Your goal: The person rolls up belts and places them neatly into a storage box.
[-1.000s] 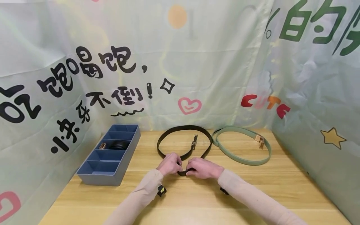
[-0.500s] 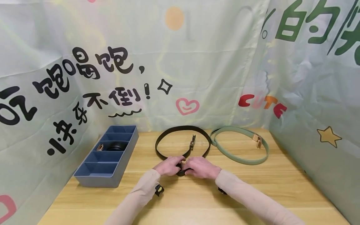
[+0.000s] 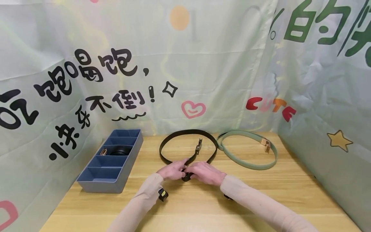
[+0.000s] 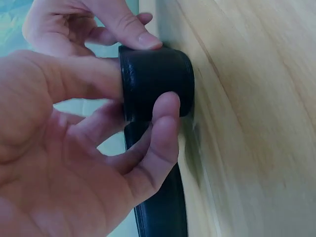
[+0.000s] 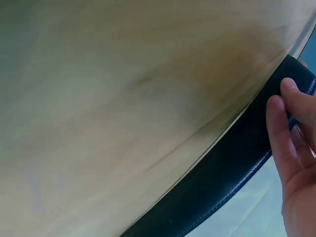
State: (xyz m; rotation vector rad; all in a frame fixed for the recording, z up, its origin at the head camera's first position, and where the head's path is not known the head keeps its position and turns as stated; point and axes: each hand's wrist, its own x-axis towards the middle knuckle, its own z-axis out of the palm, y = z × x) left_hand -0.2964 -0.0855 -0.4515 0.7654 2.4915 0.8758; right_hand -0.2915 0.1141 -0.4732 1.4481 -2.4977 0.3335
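Observation:
A black belt [image 3: 187, 131] lies in a wide loop on the table, its dark metal buckle [image 3: 198, 146] standing inside the loop. Its near end is coiled into a small tight roll [image 4: 157, 83] between both hands. My left hand [image 3: 173, 169] holds this roll, with a finger reaching into it and others against its outside. Close against it, my right hand [image 3: 206, 172] grips the belt, and in the left wrist view its thumb [image 4: 148, 40] presses the roll's edge. In the right wrist view the strap [image 5: 217, 168] runs away from fingertips [image 5: 289, 85] pinching it.
Left on the wooden table [image 3: 185, 212] stands a blue divided tray [image 3: 123, 180]; one compartment holds a coiled black belt [image 3: 121, 150] with a gold buckle [image 3: 103, 151]. A green belt [image 3: 258, 167] with a gold buckle [image 3: 265, 145] lies looped at right. Printed cloth [image 3: 203, 74] hangs behind.
My right hand has moved left until it meets my left hand, closing the gap where the strap showed. The short strap between the hands has been drawn into the roll.

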